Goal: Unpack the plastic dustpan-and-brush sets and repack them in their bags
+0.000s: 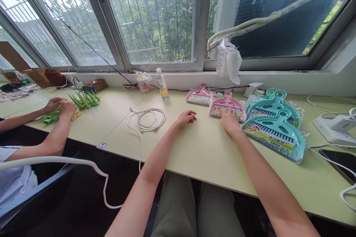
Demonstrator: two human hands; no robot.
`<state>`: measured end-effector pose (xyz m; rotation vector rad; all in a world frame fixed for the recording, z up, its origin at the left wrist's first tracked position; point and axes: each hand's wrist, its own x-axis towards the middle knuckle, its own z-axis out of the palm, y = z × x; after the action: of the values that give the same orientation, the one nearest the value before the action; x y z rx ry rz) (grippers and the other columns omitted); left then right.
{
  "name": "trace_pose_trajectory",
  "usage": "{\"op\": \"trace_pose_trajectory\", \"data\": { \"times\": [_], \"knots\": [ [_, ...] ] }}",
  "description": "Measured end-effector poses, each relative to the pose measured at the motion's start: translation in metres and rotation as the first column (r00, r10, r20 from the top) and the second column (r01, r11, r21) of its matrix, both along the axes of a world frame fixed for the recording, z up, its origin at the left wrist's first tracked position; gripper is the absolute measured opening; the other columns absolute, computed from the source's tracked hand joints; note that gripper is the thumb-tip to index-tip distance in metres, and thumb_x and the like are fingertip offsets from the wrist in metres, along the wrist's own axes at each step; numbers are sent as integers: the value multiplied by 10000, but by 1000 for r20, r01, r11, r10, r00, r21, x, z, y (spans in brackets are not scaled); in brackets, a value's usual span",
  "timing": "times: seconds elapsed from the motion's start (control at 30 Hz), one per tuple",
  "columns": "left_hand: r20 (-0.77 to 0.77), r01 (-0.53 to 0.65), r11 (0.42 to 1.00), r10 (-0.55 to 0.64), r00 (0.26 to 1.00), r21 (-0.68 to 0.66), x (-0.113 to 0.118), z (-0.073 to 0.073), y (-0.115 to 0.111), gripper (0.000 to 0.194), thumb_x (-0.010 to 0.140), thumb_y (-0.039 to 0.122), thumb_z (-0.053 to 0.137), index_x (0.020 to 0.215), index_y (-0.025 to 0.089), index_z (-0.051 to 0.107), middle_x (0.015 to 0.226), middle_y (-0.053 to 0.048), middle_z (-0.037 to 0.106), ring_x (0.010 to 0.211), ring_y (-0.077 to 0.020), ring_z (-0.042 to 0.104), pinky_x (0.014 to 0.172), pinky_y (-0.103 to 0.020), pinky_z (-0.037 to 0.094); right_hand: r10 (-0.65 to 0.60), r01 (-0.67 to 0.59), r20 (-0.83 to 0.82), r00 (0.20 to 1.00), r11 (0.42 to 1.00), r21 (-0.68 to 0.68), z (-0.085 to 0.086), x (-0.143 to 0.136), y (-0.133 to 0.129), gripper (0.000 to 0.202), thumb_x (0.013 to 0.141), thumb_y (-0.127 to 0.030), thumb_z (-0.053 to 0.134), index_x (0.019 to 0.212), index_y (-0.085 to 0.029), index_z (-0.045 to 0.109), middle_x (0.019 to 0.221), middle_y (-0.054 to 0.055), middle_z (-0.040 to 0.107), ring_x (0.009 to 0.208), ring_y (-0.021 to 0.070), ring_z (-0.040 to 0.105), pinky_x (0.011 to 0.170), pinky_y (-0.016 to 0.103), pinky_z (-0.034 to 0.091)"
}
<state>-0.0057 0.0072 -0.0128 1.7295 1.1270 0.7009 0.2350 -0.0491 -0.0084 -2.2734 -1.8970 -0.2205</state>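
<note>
My right hand (230, 120) lies with stretched fingers on the near pink dustpan-and-brush set (228, 102), which is wrapped in clear plastic. My left hand (187, 117) rests on the table to the left of it, fingers loosely bent and apart, with nothing in them. Behind, a second pink dustpan-and-brush set (200, 94) lies flat near the wall. Just right of my right hand, several teal dustpan-and-brush sets overlap, the nearest teal set (278, 133) on top at the front. Printed labels show through their wrapping.
A coiled white cable (151, 120) lies left of my left hand. Behind it stands a drink bottle (162, 84). At far right are a power strip (335, 129) and a phone (340, 163). On the left, a co-worker's hands (62, 107) handle green pieces (85, 100).
</note>
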Motion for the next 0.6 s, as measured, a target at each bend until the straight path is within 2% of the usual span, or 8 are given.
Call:
{"op": "trace_pose_trajectory", "data": {
  "times": [0.17, 0.37, 0.6],
  "knots": [
    [-5, -7, 1000, 7, 1000, -11, 0, 3, -3, 270, 923, 277, 484, 1117, 159, 631, 982, -74, 726, 663, -85, 628, 641, -214, 474, -125, 125, -20, 992, 991, 48, 2, -3, -4, 433, 943, -253, 427, 1333, -82, 502, 1309, 271, 455, 1168, 385, 479, 855, 481, 444],
    [11, -6, 1000, 6, 1000, -8, 1, 5, -5, 255, 920, 261, 486, 1102, 151, 627, 962, -75, 721, 664, -88, 621, 639, -220, 474, -235, 236, -25, 972, 970, 61, 0, 1, -1, 630, 931, -387, 526, 1435, -35, 387, 1309, 293, 468, 1158, 415, 503, 885, 501, 410],
    [3, -15, 1000, 15, 1000, -16, 1, 6, -6, 258, 926, 251, 477, 1108, 156, 634, 964, -68, 725, 661, -82, 625, 637, -211, 471, -270, 271, -23, 963, 961, 56, 0, 0, 1, 684, 939, -394, 484, 1507, -64, 292, 1372, 333, 439, 1152, 451, 530, 870, 552, 395]
  ]
}}
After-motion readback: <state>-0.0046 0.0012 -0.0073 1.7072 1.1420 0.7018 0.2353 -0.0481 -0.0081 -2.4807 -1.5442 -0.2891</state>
